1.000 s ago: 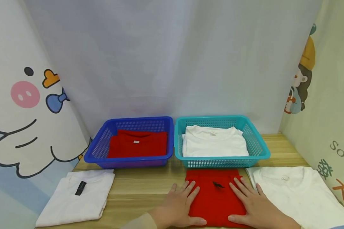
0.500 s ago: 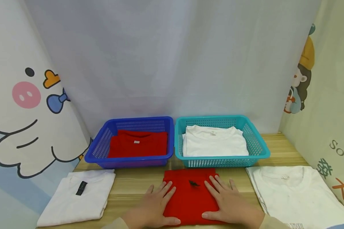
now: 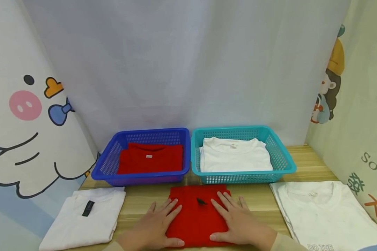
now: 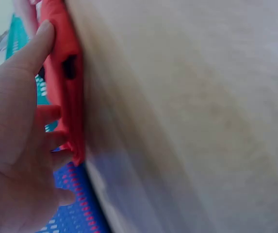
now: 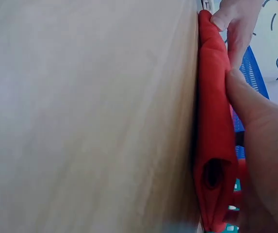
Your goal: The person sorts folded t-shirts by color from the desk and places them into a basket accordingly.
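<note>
A folded red shirt (image 3: 197,223) lies on the wooden table in front of the two baskets, a small dark tag near its collar end. My left hand (image 3: 154,225) rests at its left side, fingers spread and thumb along the near edge. On the opposite side my right hand (image 3: 238,223) touches the shirt in the same way, fingers fairly straight. The left wrist view shows the left thumb (image 4: 42,41) on the layered edge of the red shirt (image 4: 71,97). From the right wrist, the thick folded side of the red shirt (image 5: 214,121) faces the camera.
Behind stand a blue basket (image 3: 146,177) with folded red clothing (image 3: 157,164) and a teal basket (image 3: 243,178) with folded white clothing (image 3: 237,158). A white shirt (image 3: 84,221) with a black tag lies at left, another white shirt (image 3: 326,212) at right. Printed curtains border the table.
Both hands have slid the red shirt leftward along the table, from beside the right white shirt to between the baskets' fronts. The baskets and white shirts have stayed put.
</note>
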A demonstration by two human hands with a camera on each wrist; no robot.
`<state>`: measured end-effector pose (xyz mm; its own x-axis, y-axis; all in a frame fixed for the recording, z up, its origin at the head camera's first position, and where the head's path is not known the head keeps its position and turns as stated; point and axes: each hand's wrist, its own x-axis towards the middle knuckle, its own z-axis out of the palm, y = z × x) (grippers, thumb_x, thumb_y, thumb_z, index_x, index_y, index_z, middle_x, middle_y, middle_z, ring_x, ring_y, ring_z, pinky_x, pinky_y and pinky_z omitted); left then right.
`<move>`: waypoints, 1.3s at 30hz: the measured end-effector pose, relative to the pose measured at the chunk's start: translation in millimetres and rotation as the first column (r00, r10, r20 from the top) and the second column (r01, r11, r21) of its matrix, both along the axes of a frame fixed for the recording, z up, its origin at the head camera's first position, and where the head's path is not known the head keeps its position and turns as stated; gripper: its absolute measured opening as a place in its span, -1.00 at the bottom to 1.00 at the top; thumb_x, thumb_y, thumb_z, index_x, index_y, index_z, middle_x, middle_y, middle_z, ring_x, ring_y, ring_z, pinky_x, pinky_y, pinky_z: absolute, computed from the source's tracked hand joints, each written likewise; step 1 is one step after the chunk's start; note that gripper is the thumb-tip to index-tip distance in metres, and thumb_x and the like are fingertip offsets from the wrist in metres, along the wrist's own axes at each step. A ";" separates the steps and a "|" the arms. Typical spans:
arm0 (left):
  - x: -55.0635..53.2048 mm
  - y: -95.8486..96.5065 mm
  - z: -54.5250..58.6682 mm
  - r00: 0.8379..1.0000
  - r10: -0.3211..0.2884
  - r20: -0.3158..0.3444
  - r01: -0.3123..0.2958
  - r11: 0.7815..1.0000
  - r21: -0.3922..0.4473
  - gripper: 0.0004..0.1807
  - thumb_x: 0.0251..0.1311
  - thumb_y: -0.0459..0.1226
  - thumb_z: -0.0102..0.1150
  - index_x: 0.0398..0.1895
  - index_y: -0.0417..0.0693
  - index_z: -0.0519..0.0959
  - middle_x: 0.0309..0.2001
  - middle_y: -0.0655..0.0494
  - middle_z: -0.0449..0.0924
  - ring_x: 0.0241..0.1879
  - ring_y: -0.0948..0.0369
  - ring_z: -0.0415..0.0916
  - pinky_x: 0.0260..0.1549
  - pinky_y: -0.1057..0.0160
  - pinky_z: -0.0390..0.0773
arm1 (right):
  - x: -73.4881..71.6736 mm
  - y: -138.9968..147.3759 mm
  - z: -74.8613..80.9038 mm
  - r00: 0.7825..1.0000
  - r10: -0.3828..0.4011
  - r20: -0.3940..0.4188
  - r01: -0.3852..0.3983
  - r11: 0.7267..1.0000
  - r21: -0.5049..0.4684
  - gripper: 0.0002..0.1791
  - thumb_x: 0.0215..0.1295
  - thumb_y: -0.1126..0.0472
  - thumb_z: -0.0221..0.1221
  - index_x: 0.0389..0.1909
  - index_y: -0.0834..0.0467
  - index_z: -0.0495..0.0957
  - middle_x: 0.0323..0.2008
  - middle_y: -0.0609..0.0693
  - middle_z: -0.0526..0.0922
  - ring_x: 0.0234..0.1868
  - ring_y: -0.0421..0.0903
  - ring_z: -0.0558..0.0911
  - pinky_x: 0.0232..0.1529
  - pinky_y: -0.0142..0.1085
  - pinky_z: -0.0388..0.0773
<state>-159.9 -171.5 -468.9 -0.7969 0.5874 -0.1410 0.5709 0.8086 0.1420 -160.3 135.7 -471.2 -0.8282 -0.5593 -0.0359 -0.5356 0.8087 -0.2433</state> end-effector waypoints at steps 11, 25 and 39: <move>-3.0 2.8 4.3 0.973 0.115 -0.200 -0.106 0.993 0.057 0.12 0.00 0.54 -0.22 0.50 0.03 0.12 0.47 -0.09 0.04 0.43 -0.10 -0.01 0.23 -0.37 0.05 | -7.5 24.8 3.0 0.991 -0.080 -0.110 0.079 0.997 -0.011 0.15 -0.01 -0.64 -0.05 0.47 0.05 0.16 0.45 0.19 0.09 0.43 0.20 0.10 0.24 0.38 0.01; -6.5 11.6 -7.5 0.981 0.168 -0.101 -0.168 0.986 0.007 0.17 -0.06 0.60 -0.35 0.52 0.08 0.07 0.49 -0.11 -0.04 0.45 -0.09 -0.05 0.26 -0.34 0.04 | -14.6 22.5 -9.8 0.995 -0.099 0.007 0.099 0.995 -0.005 0.18 -0.05 -0.68 -0.11 0.50 -0.01 0.08 0.46 0.19 0.07 0.44 0.21 0.08 0.23 0.40 -0.02; -5.1 14.7 -8.3 0.977 0.211 -0.032 -0.211 0.977 -0.006 0.20 -0.09 0.62 -0.35 0.52 0.08 0.04 0.42 -0.21 0.11 0.41 -0.17 0.02 0.25 -0.34 0.06 | -11.6 17.8 -5.8 0.996 -0.084 0.036 0.084 0.996 -0.010 0.16 -0.01 -0.65 -0.08 0.49 0.02 0.08 0.42 0.19 0.17 0.41 0.21 0.13 0.22 0.40 0.03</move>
<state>-165.0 -156.8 -477.1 -0.9067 0.4045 -0.1195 0.3915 0.9125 0.1187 -171.9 153.6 -476.9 -0.8707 -0.4882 -0.0603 -0.4565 0.8476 -0.2707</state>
